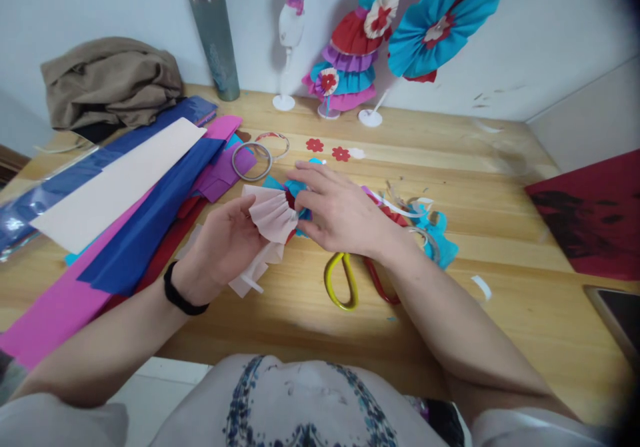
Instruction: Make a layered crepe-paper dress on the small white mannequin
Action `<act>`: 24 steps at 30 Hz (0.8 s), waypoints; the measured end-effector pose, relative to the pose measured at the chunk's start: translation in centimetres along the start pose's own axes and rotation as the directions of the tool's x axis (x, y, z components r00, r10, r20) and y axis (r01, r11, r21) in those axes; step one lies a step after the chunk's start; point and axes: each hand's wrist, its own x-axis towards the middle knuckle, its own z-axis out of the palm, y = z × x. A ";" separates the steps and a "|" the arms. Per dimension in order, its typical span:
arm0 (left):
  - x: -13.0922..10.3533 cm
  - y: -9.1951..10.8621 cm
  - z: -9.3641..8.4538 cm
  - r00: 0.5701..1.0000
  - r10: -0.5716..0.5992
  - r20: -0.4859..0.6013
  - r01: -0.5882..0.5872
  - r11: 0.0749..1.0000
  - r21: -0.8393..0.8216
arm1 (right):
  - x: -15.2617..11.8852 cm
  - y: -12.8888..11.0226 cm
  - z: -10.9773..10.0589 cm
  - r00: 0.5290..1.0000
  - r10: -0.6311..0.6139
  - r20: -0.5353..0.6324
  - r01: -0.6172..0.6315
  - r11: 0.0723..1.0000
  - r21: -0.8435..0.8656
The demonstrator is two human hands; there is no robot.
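Observation:
A pale pink gathered crepe paper ruffle (273, 212) fans out between my hands above the table. My left hand (225, 247) holds its outer edge between thumb and fingers, with a black band on the wrist. Bent over the gathered edge, my right hand (333, 207) pinches there, where bits of blue crepe paper (295, 187) and dark red show; its fingertips partly hide what they grip. Under the left hand lies another pale pink paper piece (255, 270). Scissors with yellow and red handles (341, 284) rest below my right wrist, their blades hidden.
Crepe paper sheets (150, 214) are piled on the left, near a roll of tape (251, 162). Red paper flowers (341, 154) lie ahead. Paper-dressed mannequins (355, 40) and a bottle (215, 40) stand along the wall. Blue scraps (440, 240) lie right, a phone-like device (615, 317) farther right.

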 end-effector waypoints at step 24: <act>-0.1 0.4 0.6 0.989 -0.010 -0.146 0.001 0.998 -0.059 | -0.1 -0.2 1.3 0.994 0.086 -0.064 -0.087 0.996 -0.004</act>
